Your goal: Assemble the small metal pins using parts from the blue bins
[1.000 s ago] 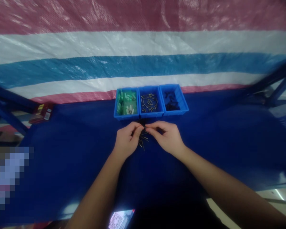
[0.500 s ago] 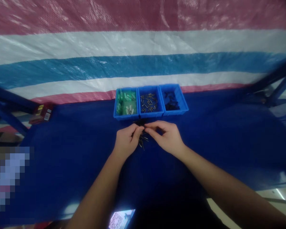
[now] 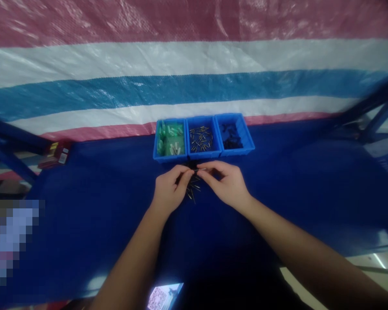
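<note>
My left hand (image 3: 170, 190) and my right hand (image 3: 226, 182) meet fingertip to fingertip over the blue table cover (image 3: 84, 202), just in front of three small blue bins. Between the fingertips I pinch a thin metal pin (image 3: 201, 169); the right fingers hold it and the left fingers close on a small dark part at its end. Under the hands lies a loose pile of pins (image 3: 193, 188). The left bin (image 3: 170, 141) holds green and white pieces, the middle bin (image 3: 202, 139) metal pins, the right bin (image 3: 233, 136) dark pieces.
A striped red, white and blue tarp (image 3: 194, 82) hangs behind the table. A small red box (image 3: 56, 154) sits at the table's far left corner. Blue frame bars (image 3: 371, 107) run at the right. A phone with a code (image 3: 163, 296) lies at the near edge.
Both hands stay together at the same spot; the right fingers have shifted slightly so the metal pin now shows between the fingertips.
</note>
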`<move>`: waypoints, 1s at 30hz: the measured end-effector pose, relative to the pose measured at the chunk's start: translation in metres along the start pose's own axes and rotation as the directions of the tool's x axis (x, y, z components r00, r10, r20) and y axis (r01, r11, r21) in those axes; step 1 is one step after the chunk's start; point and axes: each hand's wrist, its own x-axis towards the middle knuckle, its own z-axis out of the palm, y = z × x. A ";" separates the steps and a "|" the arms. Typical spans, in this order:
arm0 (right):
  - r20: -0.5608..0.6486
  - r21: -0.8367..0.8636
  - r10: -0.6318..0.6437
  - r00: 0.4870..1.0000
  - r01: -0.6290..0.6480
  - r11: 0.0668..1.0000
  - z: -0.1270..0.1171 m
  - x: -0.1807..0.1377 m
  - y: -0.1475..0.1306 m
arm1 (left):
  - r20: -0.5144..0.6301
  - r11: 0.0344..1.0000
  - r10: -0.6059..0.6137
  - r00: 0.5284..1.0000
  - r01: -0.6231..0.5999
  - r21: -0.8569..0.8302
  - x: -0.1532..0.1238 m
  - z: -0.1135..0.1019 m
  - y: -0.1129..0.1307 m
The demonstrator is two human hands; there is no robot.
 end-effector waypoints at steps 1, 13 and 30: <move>0.005 -0.007 -0.017 1.000 0.017 1.000 0.000 0.000 0.000 | 0.003 1.000 -0.001 1.000 0.001 -0.001 0.000 -0.001 0.000; 0.035 -0.057 -0.038 0.999 0.040 0.998 0.000 -0.001 0.000 | -0.046 1.000 0.006 0.999 -0.006 -0.006 0.001 0.002 0.002; 0.133 -0.016 0.072 0.988 -0.071 0.997 -0.001 -0.002 0.002 | -0.036 0.995 0.059 0.998 -0.062 -0.078 -0.001 0.006 0.006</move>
